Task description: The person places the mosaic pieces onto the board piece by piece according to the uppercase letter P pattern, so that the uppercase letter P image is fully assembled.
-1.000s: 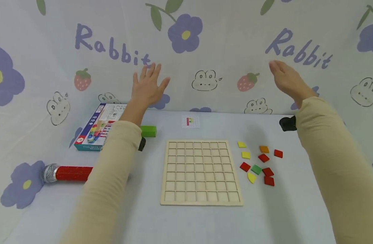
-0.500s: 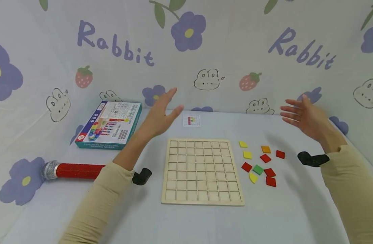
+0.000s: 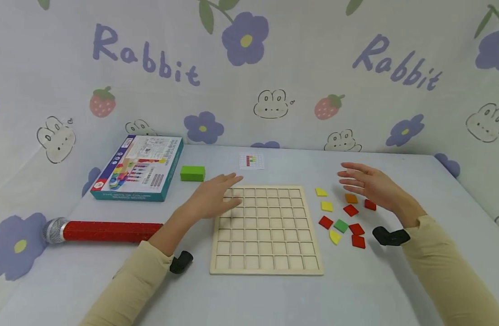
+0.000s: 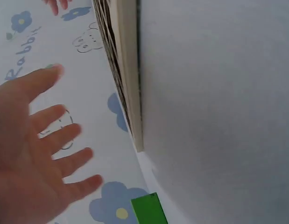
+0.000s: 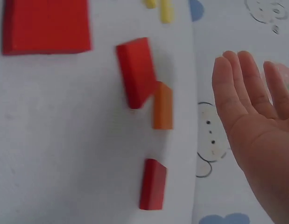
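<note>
My left hand (image 3: pixel 213 198) is over the upper left corner of a wooden grid board (image 3: pixel 266 275), fingers spread and holding nothing. In the left wrist view its palm and separate fingers (image 4: pixel 65 137) show beside the board's edge (image 4: pixel 130 93). My right hand (image 3: pixel 369 185) hovers at the far side of the loose tiles with straight fingers and nothing in it. Below it lie an orange tile (image 3: pixel 351 198) and a red tile (image 3: pixel 370 204). Other red tiles, a green tile (image 3: pixel 341 226) and yellow pieces (image 3: pixel 326 206) lie between the board and that hand. The board's squares hold no tiles.
A small card with a coloured grid pattern (image 3: pixel 251 161) lies behind the board. At the left are a green block (image 3: pixel 192 173), a boxed toy set (image 3: pixel 139 167) and a red microphone (image 3: pixel 107 231), partly behind my left forearm. A printed cloth backs the table.
Both hands have come down from high in front of the cloth, toward the table. The left is now over the board's corner, the right near the tiles. The tiles have stayed put.
</note>
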Demonstrator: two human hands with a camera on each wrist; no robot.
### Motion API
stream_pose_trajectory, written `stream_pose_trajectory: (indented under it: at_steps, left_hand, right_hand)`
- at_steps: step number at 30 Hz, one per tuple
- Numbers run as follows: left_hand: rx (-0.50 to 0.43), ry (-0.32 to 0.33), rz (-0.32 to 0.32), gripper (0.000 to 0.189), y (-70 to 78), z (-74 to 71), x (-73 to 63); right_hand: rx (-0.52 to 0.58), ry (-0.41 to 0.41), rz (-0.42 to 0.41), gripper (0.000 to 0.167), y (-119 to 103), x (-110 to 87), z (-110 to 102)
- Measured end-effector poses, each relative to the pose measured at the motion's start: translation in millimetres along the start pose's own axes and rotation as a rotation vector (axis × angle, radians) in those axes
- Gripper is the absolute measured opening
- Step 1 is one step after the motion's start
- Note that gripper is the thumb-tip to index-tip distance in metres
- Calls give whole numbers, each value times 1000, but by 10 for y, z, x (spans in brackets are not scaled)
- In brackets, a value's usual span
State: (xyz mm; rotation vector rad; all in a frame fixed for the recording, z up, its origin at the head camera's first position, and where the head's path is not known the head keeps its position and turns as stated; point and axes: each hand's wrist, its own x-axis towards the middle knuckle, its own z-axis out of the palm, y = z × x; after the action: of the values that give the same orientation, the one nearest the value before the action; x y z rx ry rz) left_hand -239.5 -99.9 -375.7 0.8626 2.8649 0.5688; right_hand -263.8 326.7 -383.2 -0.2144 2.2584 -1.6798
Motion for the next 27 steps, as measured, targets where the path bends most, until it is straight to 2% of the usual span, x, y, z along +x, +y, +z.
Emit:
stream_pose_trajectory:
  at_steps: [3, 6, 12, 16, 23, 27]
  left_hand:
    - [39, -100, -17, 68, -15, 39, -42]
    - [33, -200, -30, 71, -10, 55, -65]
    - [17, -345, -16, 73, -23, 65, -91]
    - [12, -389, -11, 71, -56, 63, -104]
    - [-71, -417, -13, 76, -99, 48, -128]
    - [-78, -432, -4, 76, -102, 30, -128]
  right_hand:
    - [-104, -8, 28, 64, 27, 55, 85]
    - [-187, 2, 45, 62, 35, 90, 158]
    - [-309, -16, 25, 53, 39, 151, 275]
    - [-375, -38, -20, 51, 30, 196, 361]
    - [-497, -3, -62, 46, 49, 274, 462]
    - [-558, 15, -75, 44, 38, 296, 498]
